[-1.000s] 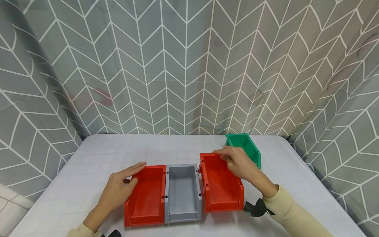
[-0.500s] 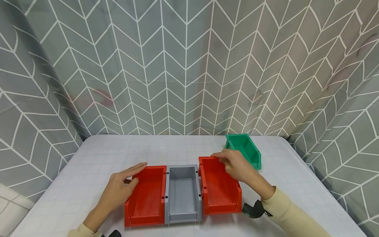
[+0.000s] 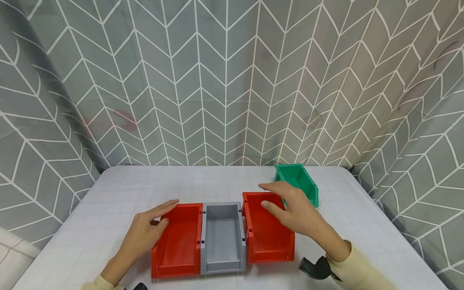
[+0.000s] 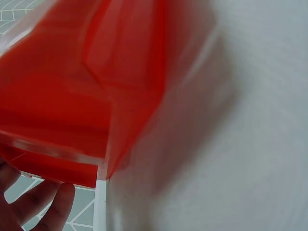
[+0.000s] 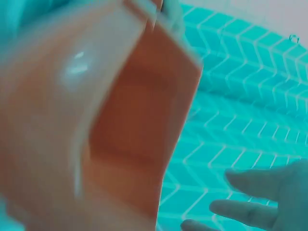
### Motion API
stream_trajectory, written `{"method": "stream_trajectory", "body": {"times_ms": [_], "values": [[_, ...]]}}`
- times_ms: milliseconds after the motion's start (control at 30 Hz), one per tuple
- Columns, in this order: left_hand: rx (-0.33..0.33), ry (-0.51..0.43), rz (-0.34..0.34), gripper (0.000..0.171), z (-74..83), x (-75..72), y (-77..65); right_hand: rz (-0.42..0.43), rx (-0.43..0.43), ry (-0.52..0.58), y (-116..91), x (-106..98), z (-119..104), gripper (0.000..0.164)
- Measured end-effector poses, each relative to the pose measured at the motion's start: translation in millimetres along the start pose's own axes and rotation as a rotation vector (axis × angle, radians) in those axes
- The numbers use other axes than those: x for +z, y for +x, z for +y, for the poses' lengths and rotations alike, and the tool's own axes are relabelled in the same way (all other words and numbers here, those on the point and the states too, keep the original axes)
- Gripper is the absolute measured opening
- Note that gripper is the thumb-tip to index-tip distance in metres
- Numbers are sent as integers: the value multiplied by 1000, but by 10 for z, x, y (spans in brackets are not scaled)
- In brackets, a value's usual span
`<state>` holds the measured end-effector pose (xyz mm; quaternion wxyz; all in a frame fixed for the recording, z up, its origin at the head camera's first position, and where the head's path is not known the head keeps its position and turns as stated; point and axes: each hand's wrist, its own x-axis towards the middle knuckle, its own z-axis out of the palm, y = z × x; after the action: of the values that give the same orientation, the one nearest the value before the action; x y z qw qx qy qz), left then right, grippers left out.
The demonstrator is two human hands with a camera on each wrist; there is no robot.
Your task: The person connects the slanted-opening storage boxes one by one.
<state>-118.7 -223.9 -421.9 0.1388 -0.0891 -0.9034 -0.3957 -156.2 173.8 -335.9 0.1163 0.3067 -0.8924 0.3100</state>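
A red storage bin (image 3: 181, 233) stands at the left of a row, with a grey storage bin (image 3: 224, 233) against its right side. My left hand (image 3: 143, 233) rests on the left red bin's left wall and far corner, fingers fairly straight. In the left wrist view its fingertips (image 4: 60, 202) touch the bin's far edge. Right of the grey bin sits a second red storage bin (image 3: 266, 233), slightly askew, its front edge farther back than the grey one's. My right hand (image 3: 297, 211) hovers over this bin's right side, thumb and fingers spread, holding nothing.
Behind my right hand, a green storage bin (image 3: 299, 181) stands at the table's far right. The white table (image 3: 174, 181) ends at a patterned curtain (image 3: 224, 80). Black wrist straps show at both sleeves.
The right red bin has shifted slightly left toward the grey bin. My right hand has let go of its far edge and spread its fingers. My left hand stays put.
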Motion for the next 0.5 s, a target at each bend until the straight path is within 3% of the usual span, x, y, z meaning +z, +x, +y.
{"method": "stream_trajectory", "body": {"times_ms": [167, 500], "values": [[1, -6, 3, 51, -5, -7, -2, -30, -4, -41, -64, 140, -133, 63], [4, 12, -2, 52, -2, 8, -1, -75, -14, -186, -72, 318, -123, 87]]}}
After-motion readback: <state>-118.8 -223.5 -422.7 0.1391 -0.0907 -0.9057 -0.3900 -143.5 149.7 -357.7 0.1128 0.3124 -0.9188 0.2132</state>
